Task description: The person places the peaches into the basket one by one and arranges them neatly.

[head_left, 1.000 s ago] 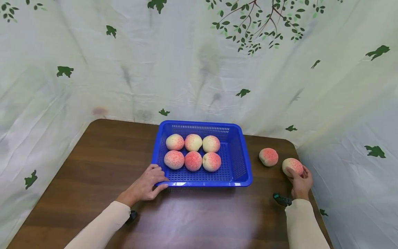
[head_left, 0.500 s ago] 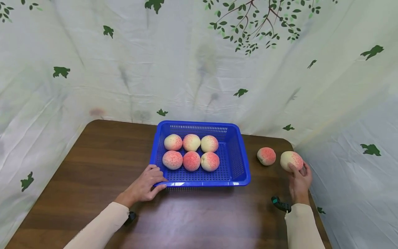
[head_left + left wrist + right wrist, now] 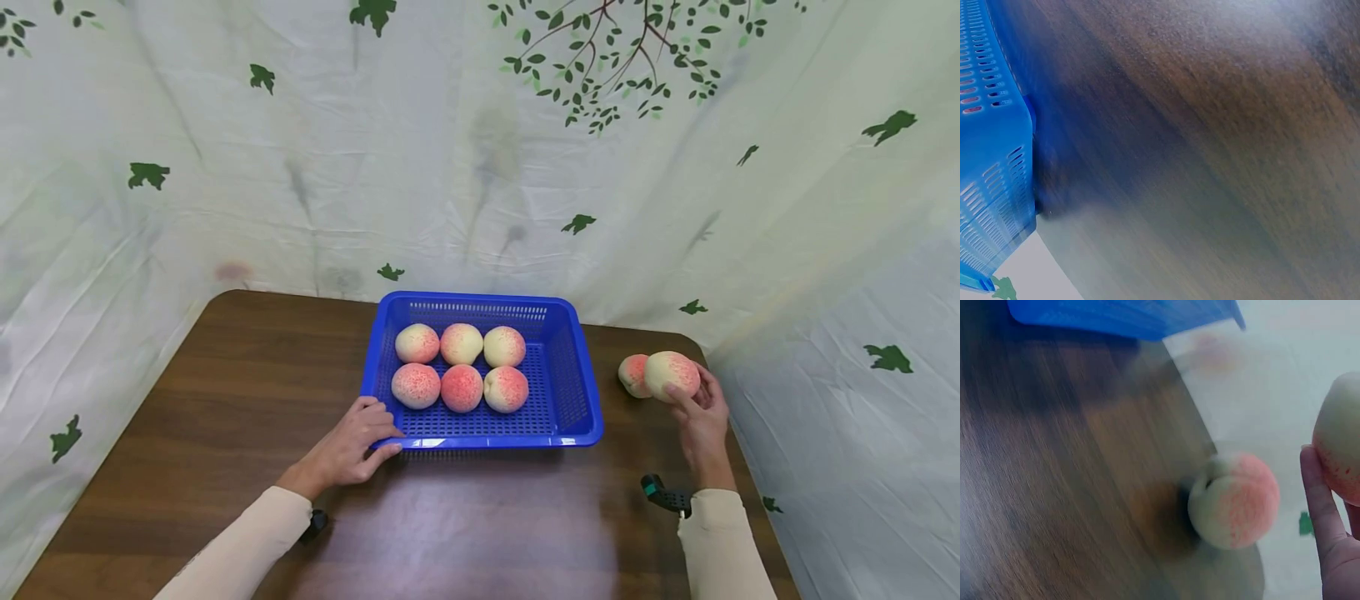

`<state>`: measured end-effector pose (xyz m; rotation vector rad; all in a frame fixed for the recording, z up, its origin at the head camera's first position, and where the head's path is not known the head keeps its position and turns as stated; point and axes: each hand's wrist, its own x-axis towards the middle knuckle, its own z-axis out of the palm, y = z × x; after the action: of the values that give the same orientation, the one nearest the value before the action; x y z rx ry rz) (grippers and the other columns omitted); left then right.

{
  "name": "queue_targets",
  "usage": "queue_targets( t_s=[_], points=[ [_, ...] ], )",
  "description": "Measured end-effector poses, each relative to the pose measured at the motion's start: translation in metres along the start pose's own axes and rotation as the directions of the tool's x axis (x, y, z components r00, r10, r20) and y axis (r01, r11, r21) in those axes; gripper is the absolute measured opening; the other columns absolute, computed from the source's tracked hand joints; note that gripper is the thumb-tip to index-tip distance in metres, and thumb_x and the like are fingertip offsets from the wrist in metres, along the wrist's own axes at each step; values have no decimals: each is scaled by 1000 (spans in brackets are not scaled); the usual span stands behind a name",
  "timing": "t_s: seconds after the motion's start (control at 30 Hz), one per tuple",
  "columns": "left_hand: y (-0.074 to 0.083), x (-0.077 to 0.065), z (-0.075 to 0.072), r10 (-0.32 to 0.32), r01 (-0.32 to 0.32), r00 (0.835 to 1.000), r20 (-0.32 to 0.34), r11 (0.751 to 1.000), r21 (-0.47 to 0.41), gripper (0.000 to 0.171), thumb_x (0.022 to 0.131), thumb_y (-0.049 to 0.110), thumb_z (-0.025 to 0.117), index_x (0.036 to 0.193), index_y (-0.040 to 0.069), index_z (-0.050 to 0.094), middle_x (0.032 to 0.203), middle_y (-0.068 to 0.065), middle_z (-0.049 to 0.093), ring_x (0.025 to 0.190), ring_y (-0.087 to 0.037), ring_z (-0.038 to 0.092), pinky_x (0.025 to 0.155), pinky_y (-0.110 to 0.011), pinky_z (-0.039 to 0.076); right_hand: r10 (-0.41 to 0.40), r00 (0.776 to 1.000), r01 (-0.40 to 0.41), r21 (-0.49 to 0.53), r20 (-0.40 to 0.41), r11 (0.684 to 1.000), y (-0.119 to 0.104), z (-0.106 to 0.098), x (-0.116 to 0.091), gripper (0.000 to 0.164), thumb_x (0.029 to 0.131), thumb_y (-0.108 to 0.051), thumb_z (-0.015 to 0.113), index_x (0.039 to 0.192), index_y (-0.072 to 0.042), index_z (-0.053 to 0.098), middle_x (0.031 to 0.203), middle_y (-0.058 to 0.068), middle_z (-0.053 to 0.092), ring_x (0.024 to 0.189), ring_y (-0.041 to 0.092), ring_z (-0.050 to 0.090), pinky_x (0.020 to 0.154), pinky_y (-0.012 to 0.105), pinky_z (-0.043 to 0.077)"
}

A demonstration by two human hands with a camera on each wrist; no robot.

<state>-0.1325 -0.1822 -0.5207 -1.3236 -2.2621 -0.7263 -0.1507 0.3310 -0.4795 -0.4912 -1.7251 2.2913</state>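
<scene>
In the head view, a blue plastic basket (image 3: 487, 442) with slotted walls holds several peaches (image 3: 462, 388) in two rows on its left side. My left hand (image 3: 351, 443) grips the basket's near left corner, thumb at the front rim. Off to the right, my right hand (image 3: 705, 417) holds a pale, pink-speckled peach (image 3: 670, 375) between thumb and fingers, raised above the table. Another peach (image 3: 632, 377) lies on the table, partly hidden behind the held one in the head view. The right wrist view shows this loose peach (image 3: 1235, 503) whole, apart from the held peach (image 3: 1341, 440).
A dark wood-grain table (image 3: 480, 517) carries everything. Pale cloth (image 3: 420, 167) printed with leaves hangs behind it and along both sides. Inside the basket, a bare strip of floor (image 3: 543, 387) shows right of the peaches.
My right hand has lifted its peach off the table near the right edge and moved it left, so it now overlaps the loose peach in the head view. The left hand stays put.
</scene>
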Motion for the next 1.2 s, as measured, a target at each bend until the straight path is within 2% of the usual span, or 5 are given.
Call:
queue_targets(
  t_s=[0.37,0.63,0.87,0.97,1.2],
  points=[
    [-3,1,2,18,-18,1000,-9,1000,2,10,84,20,67,80,12,70,71,7,53,72,-13,44,80,-39,34,19,984,19,-210,175,978,-8,26,-11,52,90,-5,66,134,-20,43,125,-3,46,105,12,50,77,20,49],
    [-2,1,2,27,-27,999,-18,1000,3,11,85,21,66,80,12,70,71,7,50,71,-12,43,79,-38,34,-2,925,89,-211,380,973,-10,44,-18,53,91,-3,63,136,-19,39,131,-1,44,107,12,54,82,24,51],
    [-1,0,1,32,-31,999,-27,999,7,26,94,28,57,79,12,70,71,7,52,72,-12,44,80,-39,34,-13,877,114,-182,480,977,-3,67,-23,52,89,5,62,132,-16,42,126,2,48,100,12,59,78,26,52],
    [-1,-1,1,33,-32,999,-22,999,13,22,92,27,59,80,12,70,73,6,53,73,-13,45,80,-39,34,-17,858,132,-188,514,973,1,78,-25,55,88,5,63,134,-13,40,127,3,48,101,14,60,80,26,52],
    [-1,-1,1,23,-23,1000,-16,1000,14,8,82,19,68,79,12,70,71,7,51,72,-12,44,80,-38,34,-1,849,143,-229,528,963,10,104,-29,62,85,3,67,139,-9,38,129,3,50,105,16,59,85,29,51]
  ],
)
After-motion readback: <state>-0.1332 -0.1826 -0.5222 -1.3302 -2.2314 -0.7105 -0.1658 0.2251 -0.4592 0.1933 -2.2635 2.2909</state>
